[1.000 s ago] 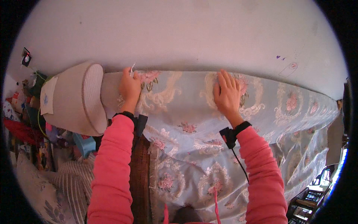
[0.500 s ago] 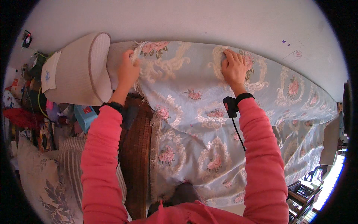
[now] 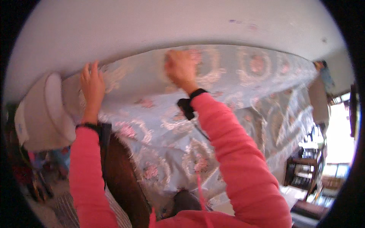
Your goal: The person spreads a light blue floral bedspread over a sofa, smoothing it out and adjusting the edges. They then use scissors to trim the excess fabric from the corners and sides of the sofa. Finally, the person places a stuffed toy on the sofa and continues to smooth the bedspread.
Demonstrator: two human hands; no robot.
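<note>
A pale blue-grey sofa cover (image 3: 152, 95) with pink roses, cream scrolls and a fringed edge drapes over the sofa's long back and down onto the seat. At the left end of the back, my left hand (image 3: 92, 85) rests on the cover near its edge, fingers stretched out and a little apart. Farther right, my right hand (image 3: 181, 70) is at the top of the back, over the cover. Motion smears its fingers, so their hold on the fabric is unclear. Both wrists wear black bands, and a small black device (image 3: 185, 109) sits at the right one.
A beige rounded cushion-like piece (image 3: 45, 114) stands at the sofa's left end. Brown woven seat surface (image 3: 123, 178) shows beside the fringe. The pale wall (image 3: 152, 22) runs behind the back. Dark shelving (image 3: 302, 171) and a bright window (image 3: 339, 129) are at right.
The view has swung to the right. My left hand's fingers have straightened from a curled hold at the cover's edge. My right hand, flat on the cover before, is now blurred in motion.
</note>
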